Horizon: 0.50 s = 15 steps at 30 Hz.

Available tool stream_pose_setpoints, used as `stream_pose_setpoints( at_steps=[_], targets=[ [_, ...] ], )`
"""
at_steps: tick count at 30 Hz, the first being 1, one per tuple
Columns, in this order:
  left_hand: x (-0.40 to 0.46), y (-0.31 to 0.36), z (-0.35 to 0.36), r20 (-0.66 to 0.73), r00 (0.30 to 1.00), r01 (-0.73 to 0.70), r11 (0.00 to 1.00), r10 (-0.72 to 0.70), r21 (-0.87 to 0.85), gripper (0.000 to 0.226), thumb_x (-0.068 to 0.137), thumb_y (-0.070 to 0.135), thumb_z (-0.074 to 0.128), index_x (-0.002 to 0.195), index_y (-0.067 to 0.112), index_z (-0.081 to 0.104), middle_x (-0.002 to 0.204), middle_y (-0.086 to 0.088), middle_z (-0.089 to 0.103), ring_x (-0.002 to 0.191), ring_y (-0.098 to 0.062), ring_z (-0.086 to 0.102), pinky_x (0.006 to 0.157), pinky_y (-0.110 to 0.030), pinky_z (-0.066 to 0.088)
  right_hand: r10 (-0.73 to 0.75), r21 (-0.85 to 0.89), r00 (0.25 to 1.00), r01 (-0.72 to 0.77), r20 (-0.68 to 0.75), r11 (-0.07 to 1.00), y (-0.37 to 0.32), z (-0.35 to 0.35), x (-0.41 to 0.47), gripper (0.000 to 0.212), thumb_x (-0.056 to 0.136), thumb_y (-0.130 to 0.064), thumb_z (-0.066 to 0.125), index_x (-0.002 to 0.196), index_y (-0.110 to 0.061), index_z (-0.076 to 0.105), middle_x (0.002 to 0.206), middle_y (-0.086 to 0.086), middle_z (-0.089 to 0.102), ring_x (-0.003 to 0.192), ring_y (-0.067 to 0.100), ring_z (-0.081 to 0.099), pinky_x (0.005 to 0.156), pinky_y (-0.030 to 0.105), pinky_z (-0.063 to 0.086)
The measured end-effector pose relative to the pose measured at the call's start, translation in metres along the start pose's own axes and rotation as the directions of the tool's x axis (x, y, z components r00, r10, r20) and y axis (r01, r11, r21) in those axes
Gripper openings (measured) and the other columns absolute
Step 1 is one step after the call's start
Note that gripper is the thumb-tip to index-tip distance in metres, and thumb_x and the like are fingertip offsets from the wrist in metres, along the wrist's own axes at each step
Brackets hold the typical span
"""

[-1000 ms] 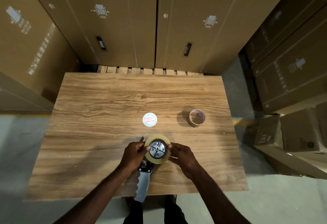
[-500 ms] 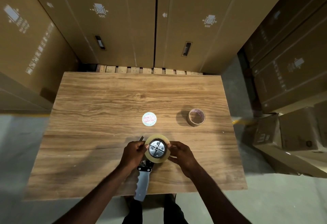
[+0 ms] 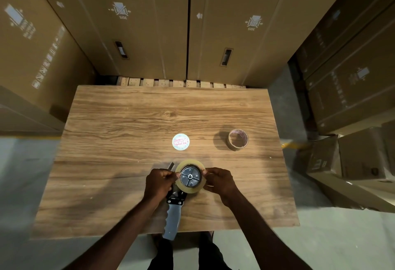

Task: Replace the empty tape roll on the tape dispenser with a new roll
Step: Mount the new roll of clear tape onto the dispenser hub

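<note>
While both hands pinch it, the left hand [image 3: 159, 183] at 9 o'clock and the right hand [image 3: 218, 181] at 3, I log the new tape roll [image 3: 190, 177], clear and yellowish, seated on the dispenser [image 3: 174, 212] hub at the table [image 3: 119, 133] near edge. At 12 lies a round label [image 3: 180, 141]; at 1, the empty core [image 3: 237, 139]. Cardboard boxes [image 3: 149, 24] stand beyond.

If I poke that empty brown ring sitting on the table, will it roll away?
Probably not while it lies as it does: the empty cardboard core seems to rest on its flat end on the table, so it would likely slide. It looks thin and hollow, so probably very light. Tipped onto its curved side, it could roll.
</note>
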<state>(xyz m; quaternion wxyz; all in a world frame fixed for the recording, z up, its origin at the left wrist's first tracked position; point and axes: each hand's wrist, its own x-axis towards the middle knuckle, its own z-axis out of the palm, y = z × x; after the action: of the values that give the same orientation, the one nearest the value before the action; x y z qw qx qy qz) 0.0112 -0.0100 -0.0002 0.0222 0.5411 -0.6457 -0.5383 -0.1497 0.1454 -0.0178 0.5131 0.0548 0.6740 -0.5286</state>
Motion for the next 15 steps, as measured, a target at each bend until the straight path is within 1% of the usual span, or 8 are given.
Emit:
stream_pose_setpoints(
  at_steps=[2,5,7,9,11,12,13,15],
  targets=[
    [0.001,0.0,-0.001,-0.002,1.0,0.006,1.0,-0.006,0.001,0.014,0.077,0.034,0.086,0.071,0.022,0.081,0.052,-0.001,0.07,0.048,-0.015,0.067,0.056,-0.024,0.051,0.006,-0.015,1.0,-0.006,-0.005,1.0,-0.001,-0.001,0.002,0.023,0.096,-0.016,0.077,0.109,0.003,0.077,0.082,0.011,0.069,0.077,0.02,0.067,0.079,0.036,0.064],
    [0.003,0.0,-0.002,0.001,1.0,-0.004,0.999,0.004,0.045,0.021,0.076,0.035,0.086,0.069,0.017,0.081,0.057,-0.011,0.073,0.049,-0.013,0.067,0.059,-0.025,0.051,0.013,-0.026,1.0,-0.013,-0.007,1.0,-0.001,-0.002,0.005,0.024,0.094,-0.015,0.079,0.107,0.005,0.077,0.084,0.014,0.067,0.079,0.024,0.064,0.076,0.037,0.063],
    [0.005,0.003,-0.003,0.019,0.999,-0.033,0.995,0.031,0.096,0.023,0.076,0.034,0.086,0.068,0.013,0.08,0.054,-0.007,0.072,0.046,-0.005,0.063,0.059,-0.025,0.051,0.023,-0.028,1.0,-0.024,-0.014,0.999,-0.001,-0.002,0.007,0.023,0.093,-0.012,0.079,0.106,0.007,0.077,0.084,0.016,0.066,0.08,0.027,0.062,0.071,0.036,0.063],
    [0.007,0.006,-0.003,0.041,0.998,-0.061,0.99,0.056,0.131,0.02,0.075,0.029,0.087,0.065,0.015,0.078,0.053,-0.001,0.071,0.045,0.002,0.06,0.06,-0.027,0.053,0.031,-0.037,0.999,-0.032,-0.026,0.999,0.001,-0.001,0.007,0.02,0.094,-0.009,0.078,0.105,0.008,0.076,0.084,0.017,0.066,0.078,0.027,0.063,0.067,0.035,0.063],
    [0.01,0.008,-0.003,0.063,0.995,-0.089,0.982,0.08,0.168,0.021,0.076,0.026,0.087,0.063,0.011,0.077,0.054,-0.003,0.071,0.044,0.003,0.058,0.061,-0.026,0.052,0.039,-0.032,0.999,-0.04,-0.037,0.999,0.003,0.0,0.007,0.015,0.095,-0.006,0.076,0.103,0.007,0.076,0.085,0.017,0.067,0.079,0.028,0.064,0.066,0.035,0.063],
    [0.011,0.008,-0.002,0.076,0.993,-0.106,0.976,0.093,0.192,0.025,0.076,0.026,0.086,0.06,0.009,0.076,0.051,-0.004,0.069,0.043,0.004,0.056,0.059,-0.024,0.049,0.043,-0.03,0.998,-0.045,-0.041,0.999,0.005,0.0,0.007,0.011,0.095,-0.005,0.075,0.1,0.004,0.077,0.086,0.018,0.067,0.08,0.029,0.065,0.067,0.036,0.063],
    [0.012,0.007,-0.001,0.082,0.991,-0.123,0.968,0.107,0.221,0.031,0.077,0.026,0.085,0.055,0.009,0.072,0.047,-0.003,0.065,0.041,0.005,0.053,0.056,-0.022,0.046,0.048,-0.036,0.998,-0.05,-0.048,0.998,0.007,0.001,0.008,0.007,0.095,-0.005,0.075,0.097,0.0,0.078,0.087,0.018,0.068,0.081,0.029,0.066,0.068,0.037,0.063],
    [0.013,0.005,0.001,0.082,0.989,-0.144,0.952,0.126,0.271,0.04,0.076,0.027,0.085,0.045,0.012,0.064,0.04,0.001,0.054,0.041,0.004,0.05,0.054,-0.024,0.042,0.056,-0.053,0.996,-0.06,-0.074,0.997,0.01,0.005,0.009,0.006,0.095,-0.005,0.073,0.092,-0.006,0.078,0.088,0.017,0.069,0.081,0.03,0.067,0.069,0.038,0.064]
  ],
)
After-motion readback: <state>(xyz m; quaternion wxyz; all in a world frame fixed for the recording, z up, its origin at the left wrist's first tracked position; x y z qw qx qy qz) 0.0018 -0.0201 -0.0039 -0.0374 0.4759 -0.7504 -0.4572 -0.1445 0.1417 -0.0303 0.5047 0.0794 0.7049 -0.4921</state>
